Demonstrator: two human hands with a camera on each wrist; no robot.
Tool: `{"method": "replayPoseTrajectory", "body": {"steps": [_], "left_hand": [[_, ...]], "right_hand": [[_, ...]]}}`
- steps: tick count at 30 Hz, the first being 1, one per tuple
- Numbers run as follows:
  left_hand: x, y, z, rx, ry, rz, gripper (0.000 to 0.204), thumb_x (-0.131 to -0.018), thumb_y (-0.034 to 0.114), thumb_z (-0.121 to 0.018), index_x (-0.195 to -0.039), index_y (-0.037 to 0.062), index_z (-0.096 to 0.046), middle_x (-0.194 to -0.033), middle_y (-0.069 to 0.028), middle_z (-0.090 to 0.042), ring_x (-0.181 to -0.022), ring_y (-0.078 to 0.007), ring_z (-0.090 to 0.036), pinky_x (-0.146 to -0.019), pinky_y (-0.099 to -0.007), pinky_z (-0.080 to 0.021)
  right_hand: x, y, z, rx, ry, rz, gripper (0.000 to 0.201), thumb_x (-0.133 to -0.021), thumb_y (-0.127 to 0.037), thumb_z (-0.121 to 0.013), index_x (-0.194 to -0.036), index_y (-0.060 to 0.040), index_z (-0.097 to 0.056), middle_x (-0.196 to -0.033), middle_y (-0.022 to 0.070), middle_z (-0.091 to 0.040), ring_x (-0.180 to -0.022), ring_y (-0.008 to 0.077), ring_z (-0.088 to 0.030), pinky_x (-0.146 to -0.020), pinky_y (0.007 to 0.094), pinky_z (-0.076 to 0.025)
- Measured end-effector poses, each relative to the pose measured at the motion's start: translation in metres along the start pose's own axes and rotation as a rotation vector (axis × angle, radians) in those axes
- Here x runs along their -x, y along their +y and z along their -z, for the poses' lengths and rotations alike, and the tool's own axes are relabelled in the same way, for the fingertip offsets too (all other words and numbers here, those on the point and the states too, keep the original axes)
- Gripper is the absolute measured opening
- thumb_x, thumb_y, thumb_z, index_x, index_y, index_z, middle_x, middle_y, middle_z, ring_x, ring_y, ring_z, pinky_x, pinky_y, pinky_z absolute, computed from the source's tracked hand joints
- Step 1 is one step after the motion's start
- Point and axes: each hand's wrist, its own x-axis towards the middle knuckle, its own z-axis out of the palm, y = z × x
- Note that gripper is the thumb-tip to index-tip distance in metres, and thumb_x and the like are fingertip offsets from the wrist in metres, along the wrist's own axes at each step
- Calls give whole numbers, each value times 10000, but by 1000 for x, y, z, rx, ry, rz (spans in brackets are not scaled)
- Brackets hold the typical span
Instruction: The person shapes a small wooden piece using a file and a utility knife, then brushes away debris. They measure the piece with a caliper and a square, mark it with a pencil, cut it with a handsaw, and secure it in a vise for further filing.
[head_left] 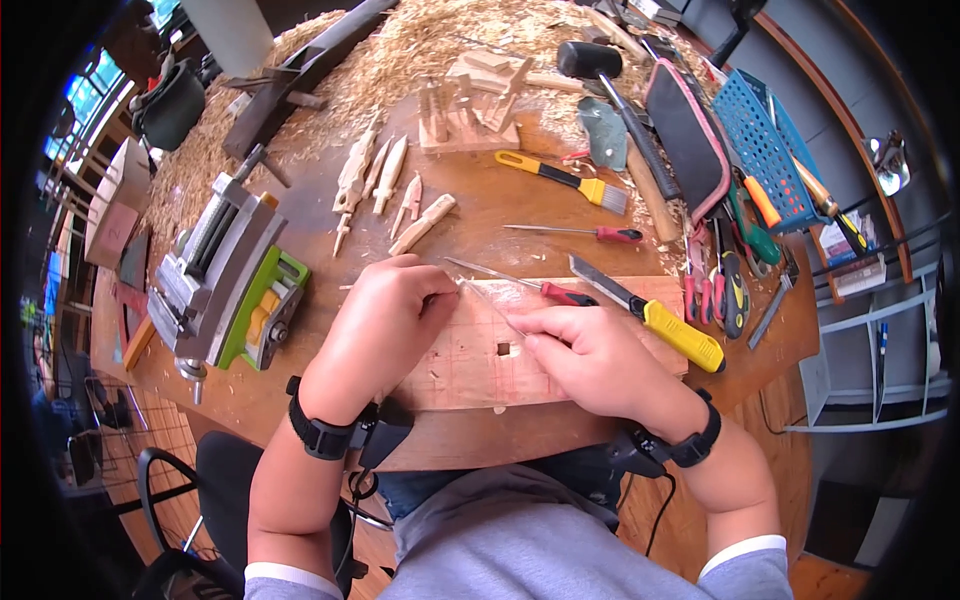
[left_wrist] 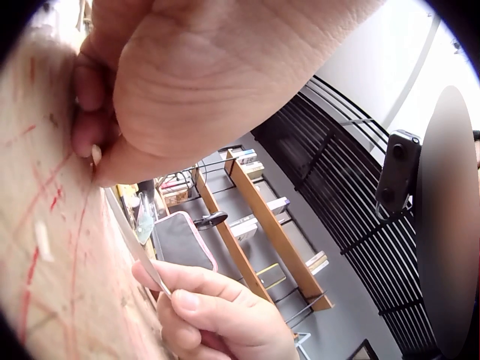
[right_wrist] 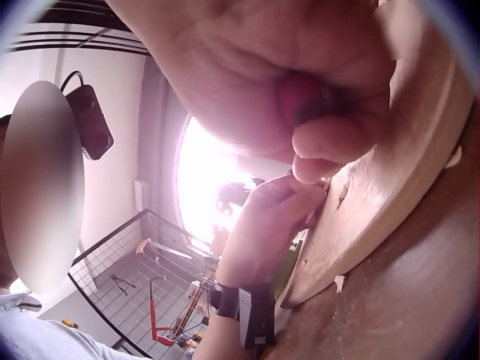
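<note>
My left hand is above the left part of a flat wooden board marked with red lines. Its thumb and fingertips pinch a small pale wooden piece, mostly hidden by the fingers. My right hand grips a thin file; a red and dark handle shows inside the palm. The file's slim blade reaches across to the left fingertips. A small square hole lies between the hands. Another red-handled file and a yellow utility knife rest across the board.
A metal vise stands at left. Carved wooden pieces, a yellow brush and a red-handled file lie beyond the board. A mallet, pliers, a blue basket and wood shavings surround the far side.
</note>
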Motion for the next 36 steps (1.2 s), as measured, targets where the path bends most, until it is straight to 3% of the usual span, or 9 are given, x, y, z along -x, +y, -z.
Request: {"method": "replayPoseTrajectory", "body": {"steps": [4,6,10,12,21,24,27,28,36], "left_hand": [[-1,0,-1,-1,-28,-7,64,-816,22,-703,-839,-36,-687,-791,-179,-645,-727,-319,-643,-671,-368,-509],[0,0,-4,4,-12,8,59,-819,21,-698,-833,-35,-683,-785,-179,-641,-722,-319,-641,-669,-369,-509],[0,1,1,13,-41,3,50,-823,15,-687,-839,-32,-682,-782,-174,-635,-718,-317,-638,-670,-368,-508],[-2,1,-1,35,-58,1,48,-823,12,-685,-841,-33,-681,-783,-172,-634,-719,-316,-638,-671,-368,-508],[-1,-1,-1,39,-29,-11,61,-830,19,-674,-861,-33,-675,-816,-180,-657,-732,-321,-644,-688,-358,-507],[5,-1,2,192,25,72,86,-896,19,-653,-964,-35,-655,-827,-59,-646,-716,-128,-592,-660,-272,-487],[5,-6,-7,568,16,140,92,-909,38,-659,-972,-29,-653,-838,-64,-608,-724,-137,-570,-647,-281,-467],[6,-4,-6,610,-33,156,77,-937,34,-649,-999,-13,-645,-859,-8,-564,-750,-66,-514,-643,-235,-442],[9,-3,-13,770,-97,86,79,-963,48,-636,-1032,11,-634,-847,39,-553,-743,-16,-484,-633,-193,-423]], "right_hand": [[-12,6,-6,-5,20,104,294,-964,-90,-558,-1210,41,-653,-873,48,-695,-661,68,-602,-595,246,-501],[-10,-6,-1,-72,-55,-102,295,-973,-101,-553,-1219,28,-652,-802,12,-660,-551,49,-556,-501,236,-461],[-8,-24,6,-215,-111,-328,285,-956,-114,-547,-1157,48,-667,-755,87,-681,-585,135,-627,-555,302,-506],[-18,-25,5,-190,-123,-311,306,-988,-124,-542,-1248,-2,-648,-735,-15,-609,-519,42,-535,-471,217,-442],[-27,-16,1,-272,-61,-300,300,-993,-143,-550,-1234,12,-640,-700,-34,-563,-527,40,-526,-469,204,-433],[-22,-14,3,-400,12,-273,279,-981,-147,-588,-1192,33,-614,-712,-16,-575,-515,45,-515,-463,220,-435],[-23,-17,0,-525,53,-252,251,-960,-126,-636,-1153,29,-595,-782,-13,-590,-556,36,-516,-484,217,-441],[-24,-19,-3,-554,68,-220,240,-951,-116,-645,-1141,23,-599,-819,-16,-595,-601,28,-524,-510,209,-450],[-30,-26,-10,-559,45,-81,157,-919,-82,-683,-1041,-18,-608,-887,-35,-596,-755,9,-549,-643,194,-472]]}}
